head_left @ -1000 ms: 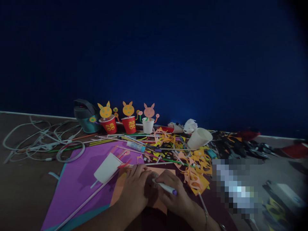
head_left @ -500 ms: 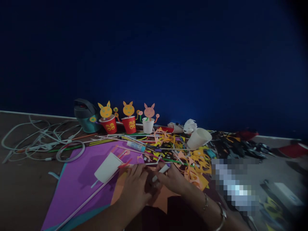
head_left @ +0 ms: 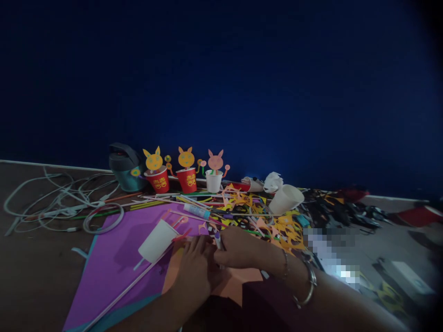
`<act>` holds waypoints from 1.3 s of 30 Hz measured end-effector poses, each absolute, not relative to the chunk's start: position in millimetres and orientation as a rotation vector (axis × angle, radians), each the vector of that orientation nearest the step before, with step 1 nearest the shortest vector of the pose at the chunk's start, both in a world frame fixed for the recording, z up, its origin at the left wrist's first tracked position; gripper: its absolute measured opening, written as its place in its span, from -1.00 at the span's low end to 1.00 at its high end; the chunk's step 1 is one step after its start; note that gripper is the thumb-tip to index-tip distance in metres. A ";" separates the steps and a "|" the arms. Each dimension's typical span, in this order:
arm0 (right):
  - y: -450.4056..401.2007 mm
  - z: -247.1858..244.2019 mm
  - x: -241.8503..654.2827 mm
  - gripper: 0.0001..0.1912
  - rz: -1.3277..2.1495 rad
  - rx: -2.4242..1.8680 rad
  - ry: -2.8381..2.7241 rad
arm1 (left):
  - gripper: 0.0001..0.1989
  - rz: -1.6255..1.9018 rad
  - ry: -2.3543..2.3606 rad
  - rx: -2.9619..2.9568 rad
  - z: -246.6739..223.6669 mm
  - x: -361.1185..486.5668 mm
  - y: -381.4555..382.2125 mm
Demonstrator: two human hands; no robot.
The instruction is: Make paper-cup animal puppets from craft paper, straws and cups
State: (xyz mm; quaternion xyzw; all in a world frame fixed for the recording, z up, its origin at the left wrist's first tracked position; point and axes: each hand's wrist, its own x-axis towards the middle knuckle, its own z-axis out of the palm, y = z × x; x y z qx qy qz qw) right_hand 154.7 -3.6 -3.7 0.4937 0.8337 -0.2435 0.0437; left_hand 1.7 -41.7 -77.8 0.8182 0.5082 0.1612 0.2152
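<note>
My right hand (head_left: 231, 246) is closed round a white marker with a purple end (head_left: 218, 240), held nearly upright. Beside it my left hand (head_left: 198, 263) rests over orange paper (head_left: 230, 288), its fingers bent and partly hidden; what lies under them cannot be made out. Left of my hands a white paper cup (head_left: 157, 242) lies tilted on purple paper (head_left: 104, 272), with pink and red pieces at its mouth. A glue stick (head_left: 196, 211) is just beyond my hands.
Two red cups (head_left: 187, 180) and a small white cup (head_left: 213, 182) with animal faces stand along the wall. Yellow and orange scraps (head_left: 287, 230), straws and a cream cup (head_left: 287, 199) lie ahead to the right. Coiled white cables (head_left: 51, 203) are at the left.
My right hand has turned the marker from slanted to nearly upright and brought it closer to my left hand. The right forearm reaches in lower and more sideways.
</note>
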 end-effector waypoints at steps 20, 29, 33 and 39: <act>-50.9 -39.8 182.0 -0.77 -0.739 1.235 3.063 | -0.65 0.570 1.360 2.250 -88.5 0.5 -42.3; -35.7 -40.4 205.3 -0.86 -1.934 2.159 2.459 | -0.75 0.588 1.464 2.268 -86.5 8.0 -41.5; -37.6 -43.6 217.1 -0.75 -2.218 2.385 2.257 | -0.64 0.572 1.445 2.225 -86.4 6.1 -41.2; -43.0 -70.7 210.0 -0.60 -2.297 2.466 2.225 | -0.68 0.632 1.391 2.173 -82.0 7.8 -40.6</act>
